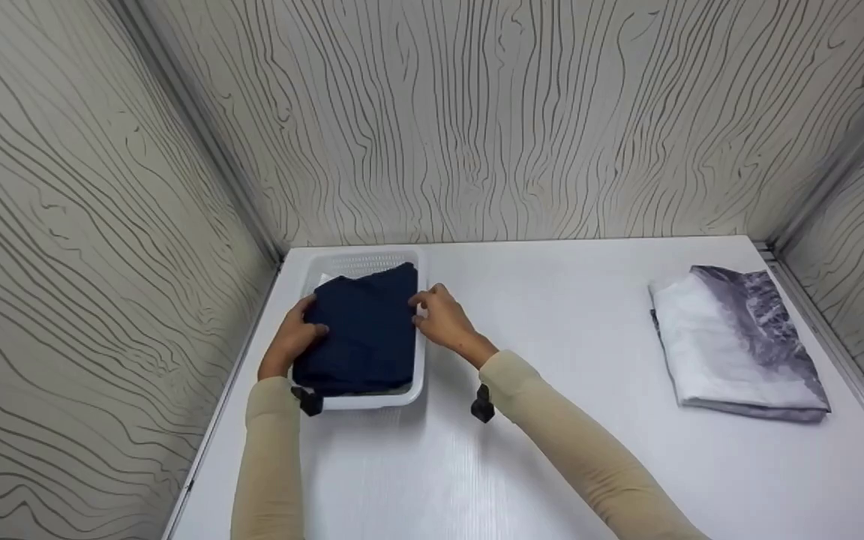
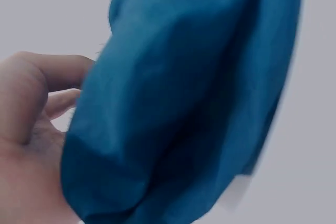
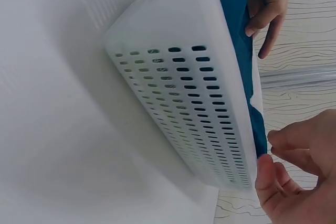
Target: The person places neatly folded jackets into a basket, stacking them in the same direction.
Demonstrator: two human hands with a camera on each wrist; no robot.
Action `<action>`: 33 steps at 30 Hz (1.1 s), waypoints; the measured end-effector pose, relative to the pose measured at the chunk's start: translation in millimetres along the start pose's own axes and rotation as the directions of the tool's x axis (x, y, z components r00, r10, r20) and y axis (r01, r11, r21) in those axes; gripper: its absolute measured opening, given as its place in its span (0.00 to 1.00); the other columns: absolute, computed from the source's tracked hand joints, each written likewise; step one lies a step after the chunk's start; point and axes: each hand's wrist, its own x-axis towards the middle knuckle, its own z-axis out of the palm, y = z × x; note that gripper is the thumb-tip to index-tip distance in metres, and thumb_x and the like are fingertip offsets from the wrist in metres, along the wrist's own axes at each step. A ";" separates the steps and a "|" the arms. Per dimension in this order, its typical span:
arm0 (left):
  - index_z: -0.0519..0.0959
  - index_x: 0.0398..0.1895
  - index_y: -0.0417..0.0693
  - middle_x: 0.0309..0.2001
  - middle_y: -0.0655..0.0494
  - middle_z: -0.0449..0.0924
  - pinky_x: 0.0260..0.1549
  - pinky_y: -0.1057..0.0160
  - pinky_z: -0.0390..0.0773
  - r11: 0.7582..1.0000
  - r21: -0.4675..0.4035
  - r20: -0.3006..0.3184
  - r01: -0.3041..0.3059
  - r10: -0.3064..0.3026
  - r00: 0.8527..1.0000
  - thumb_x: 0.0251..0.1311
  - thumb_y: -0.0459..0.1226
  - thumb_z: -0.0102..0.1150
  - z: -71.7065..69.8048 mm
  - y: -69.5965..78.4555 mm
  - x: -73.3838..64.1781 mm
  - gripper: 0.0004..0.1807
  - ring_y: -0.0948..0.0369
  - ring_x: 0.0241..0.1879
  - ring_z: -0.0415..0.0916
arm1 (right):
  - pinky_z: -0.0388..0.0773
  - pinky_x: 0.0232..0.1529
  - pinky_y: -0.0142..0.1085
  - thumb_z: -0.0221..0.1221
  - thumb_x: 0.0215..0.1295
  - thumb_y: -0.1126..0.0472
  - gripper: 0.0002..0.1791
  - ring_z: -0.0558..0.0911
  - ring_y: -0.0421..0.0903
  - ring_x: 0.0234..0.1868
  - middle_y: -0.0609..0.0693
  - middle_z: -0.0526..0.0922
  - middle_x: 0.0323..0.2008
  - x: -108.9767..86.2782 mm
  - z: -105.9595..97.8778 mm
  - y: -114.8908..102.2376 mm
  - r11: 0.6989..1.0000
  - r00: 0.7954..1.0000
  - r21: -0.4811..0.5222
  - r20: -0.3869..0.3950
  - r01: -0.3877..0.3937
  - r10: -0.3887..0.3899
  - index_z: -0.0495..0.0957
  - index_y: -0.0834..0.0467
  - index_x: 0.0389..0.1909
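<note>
A folded dark blue garment (image 1: 361,334) lies in a white plastic basket (image 1: 418,375) at the left of the table; its exact kind cannot be told. My left hand (image 1: 293,337) holds its left edge, thumb on top. At the right edge, by the basket rim, my right hand (image 1: 443,319) pinches the cloth between thumb and fingers. The left wrist view shows the blue garment (image 2: 173,87) close up, hiding part of the left hand (image 2: 31,114). From the right wrist view, the garment (image 3: 242,40) rises just above the rim.
A folded white and grey patterned cloth (image 1: 732,337) lies at the right of the white table (image 1: 544,315). Something white (image 1: 325,279) shows under the blue garment. Wood-grain panels (image 1: 477,120) enclose the table at the back and sides.
</note>
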 end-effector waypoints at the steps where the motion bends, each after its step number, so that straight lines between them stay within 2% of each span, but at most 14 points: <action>1: 0.54 0.85 0.38 0.84 0.33 0.50 0.83 0.40 0.47 1.000 0.011 -0.002 -0.003 0.003 1.000 0.61 0.29 0.56 0.8 0.7 -0.1 0.46 0.39 0.85 0.45 | 0.81 0.51 0.50 0.65 0.71 0.66 0.15 0.82 0.56 0.48 0.62 0.80 0.49 -0.6 0.0 0.7 1.000 1.000 -0.007 0.005 -0.008 0.008 0.86 0.65 0.56; 6: 0.59 0.82 0.34 0.83 0.32 0.54 0.83 0.40 0.49 0.998 0.060 -0.051 -0.029 0.032 0.998 0.63 0.29 0.52 5.4 4.2 -0.9 0.41 0.38 0.84 0.48 | 0.80 0.45 0.46 0.64 0.71 0.66 0.13 0.82 0.52 0.43 0.59 0.84 0.44 -3.1 -0.2 6.6 1.000 0.999 -0.017 0.040 -0.008 0.008 0.88 0.64 0.53; 11: 0.66 0.78 0.33 0.79 0.32 0.63 0.81 0.41 0.55 0.992 0.107 -0.094 -0.070 0.081 0.992 0.68 0.29 0.52 11.7 9.3 -2.0 0.34 0.38 0.81 0.56 | 0.81 0.48 0.46 0.61 0.72 0.68 0.12 0.83 0.51 0.45 0.58 0.86 0.45 -7.7 -3.9 14.2 0.999 0.998 0.036 0.055 0.002 -0.004 0.88 0.64 0.51; 14: 0.69 0.76 0.31 0.75 0.31 0.70 0.78 0.42 0.62 0.992 0.067 -0.104 -0.108 0.114 0.988 0.70 0.28 0.52 18.4 13.5 -2.8 0.30 0.38 0.78 0.64 | 0.82 0.51 0.49 0.60 0.73 0.68 0.12 0.84 0.52 0.47 0.59 0.88 0.46 -11.7 -9.5 18.9 0.997 0.998 0.074 0.063 0.013 -0.018 0.88 0.64 0.51; 17: 0.71 0.74 0.30 0.69 0.30 0.76 0.71 0.45 0.72 0.990 -0.036 -0.115 -0.133 0.128 0.985 0.73 0.26 0.53 28.6 19.9 -4.6 0.27 0.39 0.71 0.73 | 0.82 0.51 0.50 0.60 0.75 0.67 0.12 0.85 0.53 0.48 0.59 0.89 0.48 -16.4 -17.8 24.9 0.995 0.998 0.101 0.065 0.018 -0.025 0.88 0.64 0.51; 22: 0.73 0.70 0.28 0.59 0.31 0.83 0.52 0.52 0.85 0.960 -0.223 -0.135 -0.171 0.143 0.980 0.75 0.26 0.53 50.7 34.7 -9.2 0.23 0.43 0.56 0.84 | 0.82 0.45 0.43 0.60 0.75 0.66 0.11 0.84 0.49 0.43 0.57 0.90 0.46 -24.7 -36.1 37.1 0.993 0.999 0.120 0.050 0.001 -0.007 0.88 0.63 0.50; 27: 0.79 0.64 0.32 0.48 0.37 0.88 0.45 0.53 0.87 0.932 -0.287 -0.136 -0.223 0.191 0.972 0.76 0.27 0.55 70.8 53.7 -15.5 0.18 0.50 0.45 0.89 | 0.79 0.36 0.32 0.60 0.76 0.65 0.10 0.82 0.42 0.35 0.56 0.89 0.45 -33.4 -58.8 49.4 0.989 0.999 0.141 0.034 -0.032 0.027 0.87 0.63 0.50; 33: 0.82 0.58 0.32 0.42 0.41 0.88 0.38 0.61 0.85 0.908 -0.313 -0.111 -0.279 0.257 0.960 0.77 0.29 0.56 94.8 76.0 -22.3 0.13 0.54 0.39 0.88 | 0.78 0.32 0.28 0.60 0.76 0.65 0.10 0.81 0.41 0.31 0.58 0.90 0.45 -48.8 -87.3 64.4 0.985 0.999 0.163 -0.006 -0.048 0.049 0.87 0.63 0.51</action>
